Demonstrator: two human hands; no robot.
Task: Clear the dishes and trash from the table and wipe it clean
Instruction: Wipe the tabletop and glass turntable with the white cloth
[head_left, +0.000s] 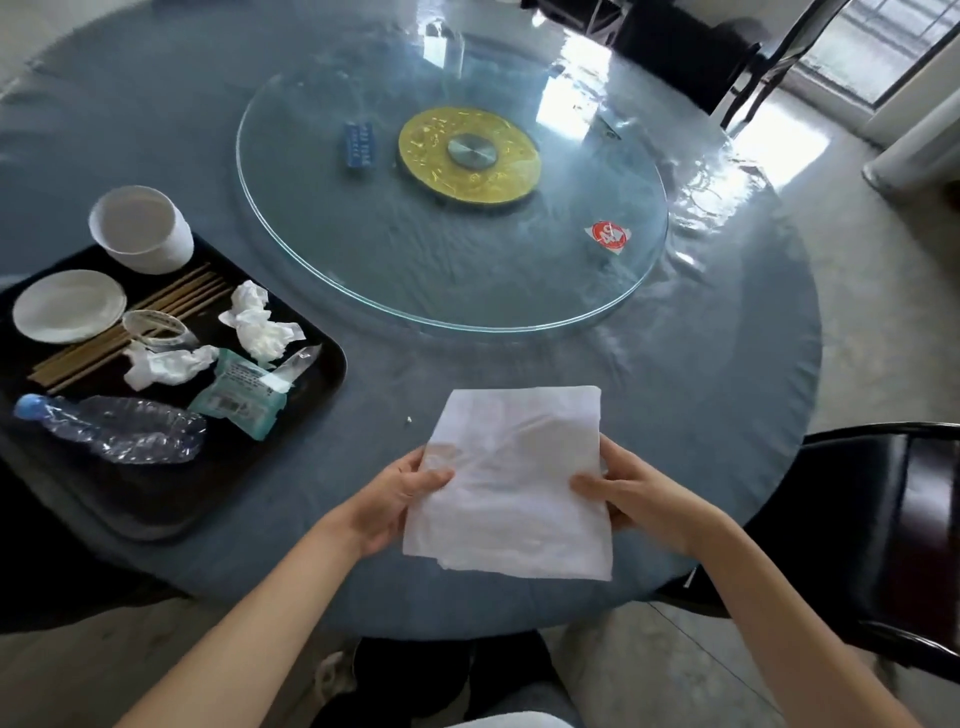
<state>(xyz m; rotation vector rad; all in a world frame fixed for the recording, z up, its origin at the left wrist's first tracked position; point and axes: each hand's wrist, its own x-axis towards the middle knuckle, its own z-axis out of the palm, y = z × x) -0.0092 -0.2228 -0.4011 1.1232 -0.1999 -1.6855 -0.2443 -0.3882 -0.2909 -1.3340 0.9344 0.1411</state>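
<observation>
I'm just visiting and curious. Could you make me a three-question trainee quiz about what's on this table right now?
1. True or false: the crushed plastic bottle lies on the black tray.
2. What do both hands, left and right, hold? A) white cloth B) paper bowl C) chopsticks
3. Fill in: the small blue box sits on the glass ____.

Key: 1 true. 2 A, the white cloth. 3 turntable.
</observation>
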